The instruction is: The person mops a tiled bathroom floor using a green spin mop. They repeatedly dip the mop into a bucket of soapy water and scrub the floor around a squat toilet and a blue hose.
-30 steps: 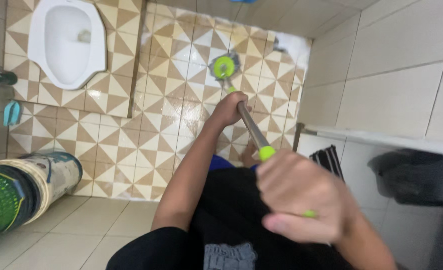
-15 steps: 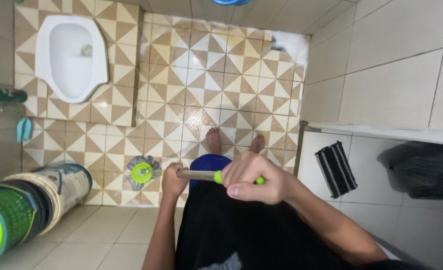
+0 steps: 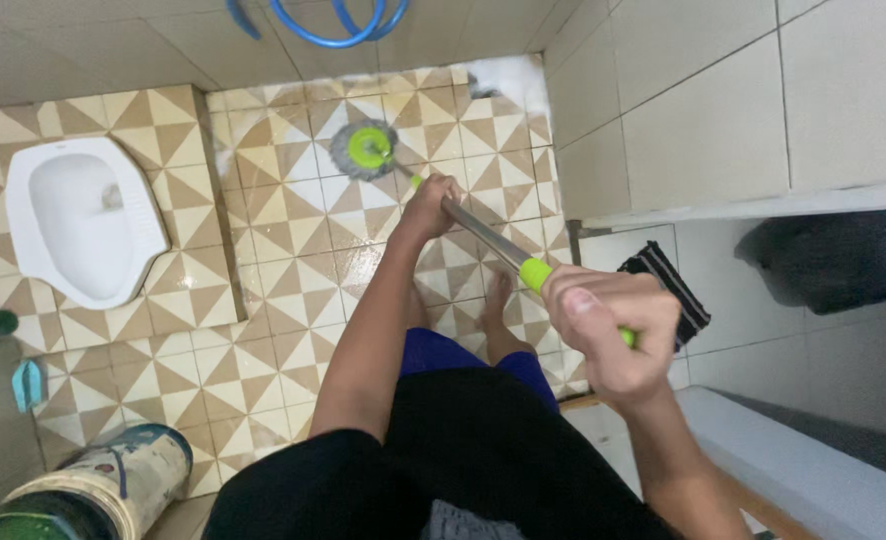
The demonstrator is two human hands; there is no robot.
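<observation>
1. Left hand [image 3: 429, 203] is closed around the metal shaft of the mop [image 3: 483, 232], low down, close to the mop head [image 3: 365, 149].
2. Right hand [image 3: 611, 335] is clenched around the green grip at the upper end of the same mop, thumb laid over the fingers, nearer the camera.
3. Going left to right across the floor: one white squat toilet [image 3: 78, 225] sits set into the raised strip of patterned floor tiles [image 3: 283, 260]; one paint-stained bucket [image 3: 113, 485] lies at the lower left edge; one small light blue object [image 3: 28, 385] sits just above it, too small to identify.
4. One mop is in view. Its long axis runs diagonally, from the right hand at lower right up to the head at upper left, so it points away from the person toward the far wall.
5. Its round grey head with a green hub lies flat on the wet brown-and-cream triangle tiles, near the far corner.
6. One blue hose [image 3: 333, 20] is looped on the plain floor beyond the head.
7. One bare foot [image 3: 498, 310] shows clearly below the shaft, just under the person's blue shorts.
8. One black-and-white striped mat [image 3: 668, 290] lies to the right, beyond the doorway threshold.
</observation>
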